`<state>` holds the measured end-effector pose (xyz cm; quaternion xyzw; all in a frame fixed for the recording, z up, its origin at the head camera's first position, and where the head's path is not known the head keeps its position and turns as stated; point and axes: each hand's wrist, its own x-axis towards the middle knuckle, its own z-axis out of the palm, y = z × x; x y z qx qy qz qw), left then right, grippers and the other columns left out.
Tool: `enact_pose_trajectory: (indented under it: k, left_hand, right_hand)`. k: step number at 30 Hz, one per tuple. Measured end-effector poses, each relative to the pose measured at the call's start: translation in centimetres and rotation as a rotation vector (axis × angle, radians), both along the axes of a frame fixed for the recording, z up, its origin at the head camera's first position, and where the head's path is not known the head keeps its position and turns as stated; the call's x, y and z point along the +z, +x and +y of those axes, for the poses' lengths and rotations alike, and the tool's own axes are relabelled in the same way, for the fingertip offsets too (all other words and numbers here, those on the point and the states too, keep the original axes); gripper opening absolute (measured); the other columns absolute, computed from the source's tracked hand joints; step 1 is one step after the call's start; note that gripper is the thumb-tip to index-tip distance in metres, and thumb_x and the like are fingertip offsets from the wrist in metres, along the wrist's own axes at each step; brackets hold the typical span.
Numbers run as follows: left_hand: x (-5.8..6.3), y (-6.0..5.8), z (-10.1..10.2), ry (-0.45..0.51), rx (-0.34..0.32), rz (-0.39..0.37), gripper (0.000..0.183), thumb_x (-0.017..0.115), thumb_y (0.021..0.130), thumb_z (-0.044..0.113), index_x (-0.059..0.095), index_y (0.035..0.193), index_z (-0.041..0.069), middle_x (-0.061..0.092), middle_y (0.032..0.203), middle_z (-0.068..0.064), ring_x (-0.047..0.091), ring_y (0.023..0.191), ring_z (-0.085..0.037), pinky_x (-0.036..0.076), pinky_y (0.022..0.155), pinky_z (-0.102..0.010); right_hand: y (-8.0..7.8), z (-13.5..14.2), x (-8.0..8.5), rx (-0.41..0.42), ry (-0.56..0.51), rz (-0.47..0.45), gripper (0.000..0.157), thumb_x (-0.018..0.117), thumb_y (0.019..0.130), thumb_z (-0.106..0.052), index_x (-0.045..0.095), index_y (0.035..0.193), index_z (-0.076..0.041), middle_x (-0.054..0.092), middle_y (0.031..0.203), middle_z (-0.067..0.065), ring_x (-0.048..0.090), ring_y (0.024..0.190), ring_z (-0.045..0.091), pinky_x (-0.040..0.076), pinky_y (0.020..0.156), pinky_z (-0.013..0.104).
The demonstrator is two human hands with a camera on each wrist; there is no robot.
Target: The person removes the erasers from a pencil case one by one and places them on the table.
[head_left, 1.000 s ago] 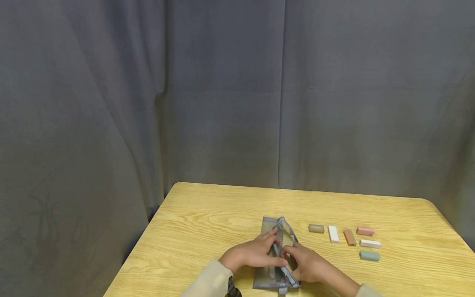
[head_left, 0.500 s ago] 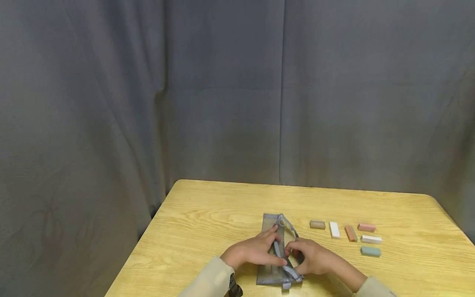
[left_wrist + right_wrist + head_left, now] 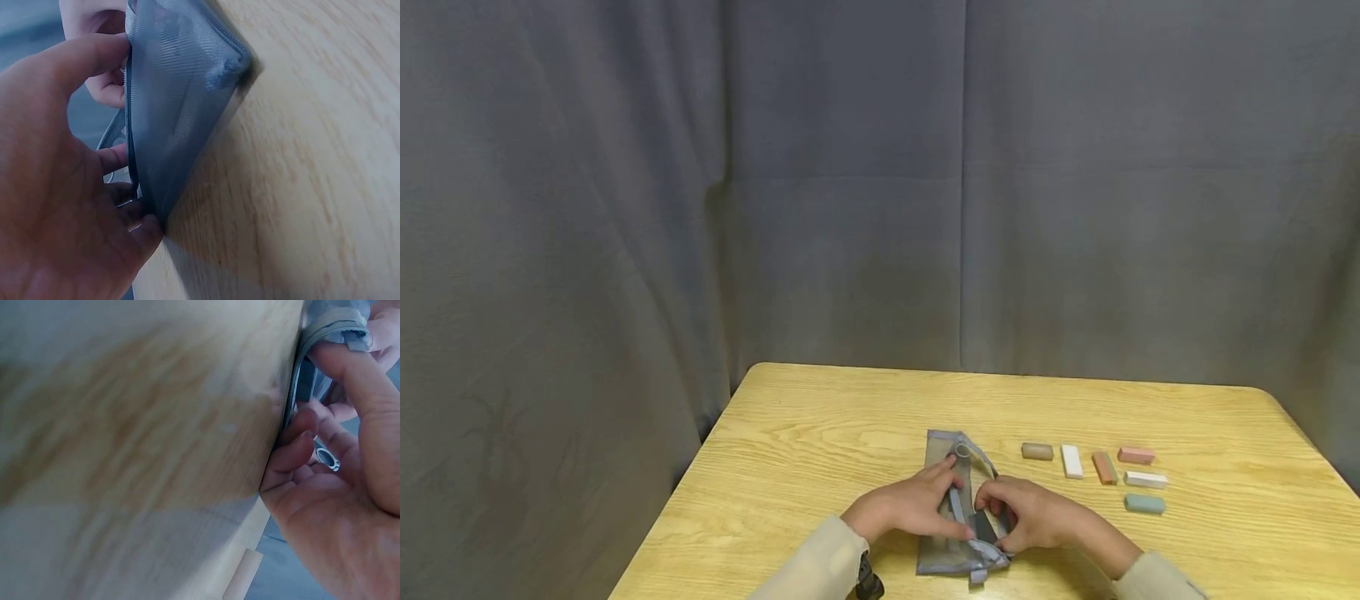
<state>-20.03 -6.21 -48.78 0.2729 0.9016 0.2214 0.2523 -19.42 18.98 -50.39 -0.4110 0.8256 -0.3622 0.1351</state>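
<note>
A grey-blue see-through mesh zip pouch (image 3: 942,550) lies on the table, its zipped mouth spread apart. My left hand (image 3: 910,505) holds the mouth's left edge; in the left wrist view, the thumb (image 3: 94,59) is at the zip while other fingertips curl round the edge. My right hand (image 3: 1033,518) grips the opposite edge, thumb (image 3: 350,375) at the zip near the close end and fingers bent at the opening. A dark flat piece (image 3: 984,527) shows within the mouth, beside the right fingers. Near the pouch's far end is a pale ring (image 3: 962,451).
Small eraser-like blocks lie right of the pouch: brown (image 3: 1037,451), white (image 3: 1072,462), orange and tan (image 3: 1104,468), pink (image 3: 1136,455), a second white block (image 3: 1146,480) and blue-green (image 3: 1145,503). The wooden table (image 3: 820,417) ends before a grey curtain (image 3: 850,208).
My right hand has drawn slightly away from the left, so the pouch's mouth is wider. The dark piece inside shows more plainly. The left hand keeps its place on the pouch.
</note>
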Motion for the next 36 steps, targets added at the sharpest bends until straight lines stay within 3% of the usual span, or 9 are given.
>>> enact_pose_trajectory:
  k: [8, 20, 27, 36]
  left_hand:
    - [0.1, 0.0, -0.1, -0.002, -0.006, 0.008, 0.067, 0.065, 0.091, 0.062, 0.045, 0.144, 0.027, 0.009, 0.171, -0.002, 0.017, 0.155, -0.026, 0.036, 0.116, -0.048]
    - [0.3, 0.2, 0.2, -0.036, -0.015, 0.035, 0.065, 0.062, 0.091, 0.063, 0.045, 0.142, 0.027, 0.011, 0.170, -0.002, 0.019, 0.155, -0.025, 0.039, 0.113, -0.047]
    - [0.2, 0.1, 0.3, -0.024, -0.025, 0.014, 0.064, 0.062, 0.092, 0.064, 0.045, 0.142, 0.028, 0.008, 0.171, 0.001, 0.018, 0.155, -0.024, 0.040, 0.112, -0.046]
    - [0.2, 0.1, 0.2, -0.019, -0.024, 0.015, 0.063, 0.062, 0.092, 0.064, 0.045, 0.142, 0.030, 0.006, 0.171, 0.004, 0.017, 0.155, -0.023, 0.039, 0.114, -0.047]
  right_hand:
    - [-0.3, 0.3, 0.0, 0.011, -0.003, -0.032, 0.038, 0.084, 0.080, -0.011, 0.058, 0.107, -0.014, 0.055, 0.097, -0.002, 0.051, 0.076, 0.004, 0.048, 0.065, 0.021]
    - [0.0, 0.7, -0.1, -0.010, -0.017, 0.037, 0.035, 0.085, 0.080, -0.015, 0.062, 0.106, -0.012, 0.056, 0.093, -0.004, 0.052, 0.075, 0.001, 0.049, 0.064, 0.020]
    - [0.5, 1.1, 0.1, -0.062, 0.008, 0.147, 0.036, 0.087, 0.077, -0.021, 0.064, 0.104, -0.018, 0.054, 0.088, -0.007, 0.047, 0.080, 0.003, 0.043, 0.068, 0.020]
    - [0.6, 2.7, 1.1, -0.088, -0.033, 0.156, 0.037, 0.085, 0.082, -0.020, 0.063, 0.111, -0.016, 0.050, 0.082, 0.000, 0.038, 0.065, -0.003, 0.039, 0.057, 0.020]
